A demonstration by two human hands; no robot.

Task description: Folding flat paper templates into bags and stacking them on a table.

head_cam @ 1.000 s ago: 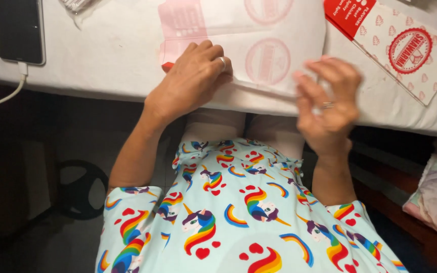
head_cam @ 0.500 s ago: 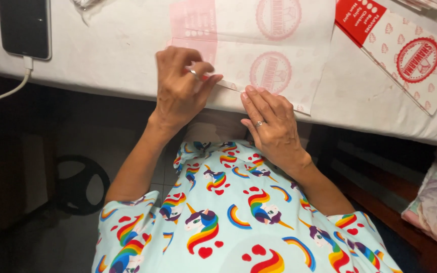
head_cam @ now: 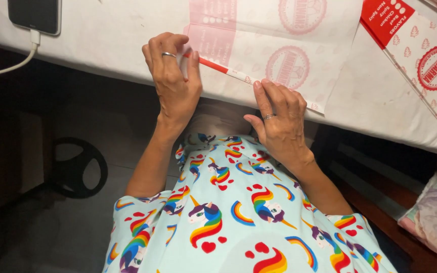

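A table covered with a white cloth fills the upper part of the view, and below its edge the floor is dark. On the table, near its front edge, lies a white paper sheet printed with pink round stamps and a pink panel. Its near edge is folded over, and a thin red strip shows along this fold.

The left hand is at 11 o'clock from the centre of the view. It wears a ring. Its grip is closed on the left corner of the paper sheet, with the thumb on one side and the fingers curled over the other. The right hand is at about 1 o'clock from the centre, also with a ring. It is open and flat; its fingertips press on the folded edge of the sheet, and it holds nothing.

At 1 o'clock, in the far corner, lies a second printed sheet with a red panel and a red round stamp, well apart from the hands. At 10 o'clock a dark phone rests on the table with a white cable plugged in. A dark wheel-shaped object stands on the floor at 8 o'clock. The person wears a light blue garment with unicorns and rainbows.
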